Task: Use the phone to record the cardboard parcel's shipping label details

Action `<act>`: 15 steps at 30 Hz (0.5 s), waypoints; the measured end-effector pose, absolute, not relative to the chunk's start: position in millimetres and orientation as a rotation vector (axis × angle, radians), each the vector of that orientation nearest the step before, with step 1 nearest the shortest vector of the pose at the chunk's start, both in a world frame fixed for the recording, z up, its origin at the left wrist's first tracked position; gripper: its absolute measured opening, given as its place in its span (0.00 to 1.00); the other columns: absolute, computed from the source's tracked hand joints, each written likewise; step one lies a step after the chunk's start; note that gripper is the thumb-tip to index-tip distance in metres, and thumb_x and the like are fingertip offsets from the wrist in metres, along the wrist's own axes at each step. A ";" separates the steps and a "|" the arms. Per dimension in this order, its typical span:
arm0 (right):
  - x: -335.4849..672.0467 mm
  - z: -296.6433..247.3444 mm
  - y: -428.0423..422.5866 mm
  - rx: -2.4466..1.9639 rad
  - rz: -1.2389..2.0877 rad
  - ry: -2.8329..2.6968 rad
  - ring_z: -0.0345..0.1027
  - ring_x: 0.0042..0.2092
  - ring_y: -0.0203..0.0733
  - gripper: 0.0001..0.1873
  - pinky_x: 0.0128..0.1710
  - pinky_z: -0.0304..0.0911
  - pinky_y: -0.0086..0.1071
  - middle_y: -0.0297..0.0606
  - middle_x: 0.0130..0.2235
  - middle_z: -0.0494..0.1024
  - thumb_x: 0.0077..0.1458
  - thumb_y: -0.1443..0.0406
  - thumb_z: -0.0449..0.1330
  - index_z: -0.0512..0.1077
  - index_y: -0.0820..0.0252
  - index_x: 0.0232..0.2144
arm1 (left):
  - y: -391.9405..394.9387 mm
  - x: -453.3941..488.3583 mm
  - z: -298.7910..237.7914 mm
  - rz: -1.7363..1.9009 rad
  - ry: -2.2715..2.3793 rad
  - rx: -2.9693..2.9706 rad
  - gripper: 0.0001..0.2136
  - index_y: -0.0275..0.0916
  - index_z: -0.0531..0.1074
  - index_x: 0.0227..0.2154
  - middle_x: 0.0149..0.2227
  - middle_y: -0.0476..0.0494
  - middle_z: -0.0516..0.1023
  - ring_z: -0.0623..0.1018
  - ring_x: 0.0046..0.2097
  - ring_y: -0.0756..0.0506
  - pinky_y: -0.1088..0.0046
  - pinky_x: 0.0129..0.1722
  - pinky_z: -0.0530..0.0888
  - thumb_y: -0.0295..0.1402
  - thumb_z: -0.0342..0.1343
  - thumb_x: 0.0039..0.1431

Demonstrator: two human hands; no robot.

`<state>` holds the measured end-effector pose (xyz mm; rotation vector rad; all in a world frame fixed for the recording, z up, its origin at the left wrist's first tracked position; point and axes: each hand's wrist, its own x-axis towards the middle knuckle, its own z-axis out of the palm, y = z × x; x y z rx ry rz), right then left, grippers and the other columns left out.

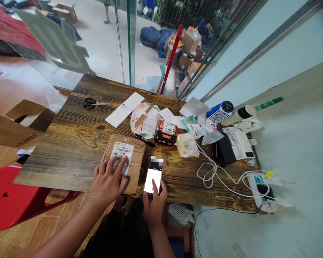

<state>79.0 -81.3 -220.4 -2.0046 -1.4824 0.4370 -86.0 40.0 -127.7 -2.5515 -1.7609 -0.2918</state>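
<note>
On the wooden table a brown parcel was laid at the near edge. The left hand was pressed flat on it, fingers spread and grasping nothing, over a white barcode label headed "B06A". Just right of the parcel a lit phone was gripped by the right hand, and beyond the parcel stood an orange-and-black printer tagged "7010".

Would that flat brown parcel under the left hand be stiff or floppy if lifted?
Probably bendy rather than rigid: the brown parcel lies thin and flat on the table. Likely light for its size. It should not roll, but might slide; the left hand rests spread on it.
</note>
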 end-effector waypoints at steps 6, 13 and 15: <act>90.5 -220.8 -82.4 -1.973 0.461 -1.365 0.56 0.57 0.55 0.31 0.51 0.59 0.50 0.56 0.57 0.59 0.60 0.58 0.51 0.51 0.64 0.61 | 40.6 -90.1 -126.5 -0.482 -1.645 -2.608 0.15 0.40 0.75 0.44 0.44 0.38 0.77 0.72 0.44 0.38 0.61 0.44 0.68 0.31 0.54 0.54; 124.1 -224.6 -80.8 -1.938 0.405 -1.395 0.64 0.49 0.49 0.23 0.48 0.62 0.44 0.49 0.48 0.68 0.61 0.59 0.50 0.62 0.62 0.56 | 2.9 -132.5 -145.9 -0.929 -1.693 -2.531 0.19 0.48 0.68 0.48 0.41 0.40 0.73 0.73 0.44 0.39 0.58 0.46 0.69 0.27 0.55 0.52; 128.0 -223.9 -80.4 -1.927 0.417 -1.441 0.65 0.47 0.47 0.20 0.46 0.62 0.43 0.46 0.45 0.68 0.61 0.59 0.49 0.66 0.60 0.53 | -7.0 -151.5 -158.5 -0.920 -2.007 -2.326 0.22 0.45 0.62 0.55 0.45 0.37 0.69 0.70 0.50 0.35 0.52 0.49 0.69 0.28 0.51 0.55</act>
